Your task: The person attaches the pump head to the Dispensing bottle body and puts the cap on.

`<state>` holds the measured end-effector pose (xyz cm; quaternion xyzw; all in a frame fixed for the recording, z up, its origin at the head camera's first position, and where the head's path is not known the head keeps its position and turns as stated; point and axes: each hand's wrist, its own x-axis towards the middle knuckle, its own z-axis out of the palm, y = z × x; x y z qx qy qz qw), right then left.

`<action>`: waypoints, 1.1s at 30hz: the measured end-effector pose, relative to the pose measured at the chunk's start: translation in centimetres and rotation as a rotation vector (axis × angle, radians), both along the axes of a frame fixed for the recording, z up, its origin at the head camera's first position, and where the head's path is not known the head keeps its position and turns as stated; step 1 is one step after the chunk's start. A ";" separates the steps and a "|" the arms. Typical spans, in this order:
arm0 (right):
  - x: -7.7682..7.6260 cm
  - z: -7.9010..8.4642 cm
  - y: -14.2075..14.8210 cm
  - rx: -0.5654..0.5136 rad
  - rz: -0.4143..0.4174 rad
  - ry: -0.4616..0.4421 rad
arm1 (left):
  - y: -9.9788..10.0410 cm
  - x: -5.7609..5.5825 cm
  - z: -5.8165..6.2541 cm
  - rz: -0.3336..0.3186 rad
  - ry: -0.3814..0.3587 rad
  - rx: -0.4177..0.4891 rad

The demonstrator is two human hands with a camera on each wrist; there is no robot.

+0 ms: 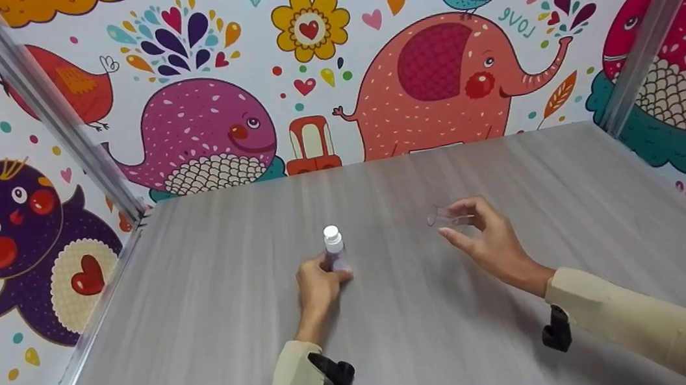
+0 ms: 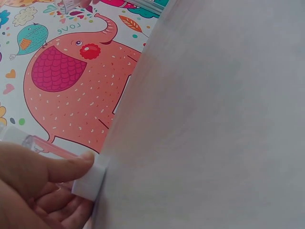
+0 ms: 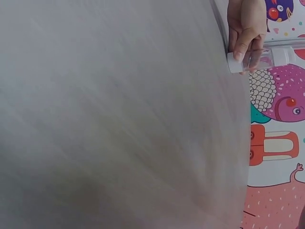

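My left hand [image 1: 319, 283] grips a small clear bottle [image 1: 334, 246] with a white top, upright on the table. In the left wrist view, the thumb lies across the bottle's white base [image 2: 89, 183]. The right wrist view shows the bottle's see-through middle [image 3: 265, 58] between its white top and base, with the fingers of the left hand [image 3: 249, 24] around it. To the right, my right hand [image 1: 499, 248] pinches a clear, hollow cap [image 1: 434, 216] between thumb and fingers, above the table. The cap lies on its side, its round end facing left.
A grey wood-grain table [image 1: 236, 336] spreads under both hands. Behind it stands a wall [image 1: 330, 89] printed with cartoon animals. Metal posts rise at the back left [image 1: 55, 116] and back right [image 1: 650, 27] corners. Each sleeve carries a black wrist mount [image 1: 335, 371].
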<state>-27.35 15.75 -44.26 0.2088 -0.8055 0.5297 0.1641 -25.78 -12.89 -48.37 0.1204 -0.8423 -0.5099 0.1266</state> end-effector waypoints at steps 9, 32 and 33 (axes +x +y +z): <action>0.2 0.1 -0.9 0.015 0.005 -0.001 | 0.0 0.0 0.1 -0.005 -0.001 0.002; 0.0 0.2 -3.1 0.063 0.115 0.119 | -0.1 -0.1 0.0 -0.018 0.018 0.004; 0.0 0.2 -3.3 0.062 0.119 0.122 | 0.0 -0.1 0.0 -0.018 0.016 0.004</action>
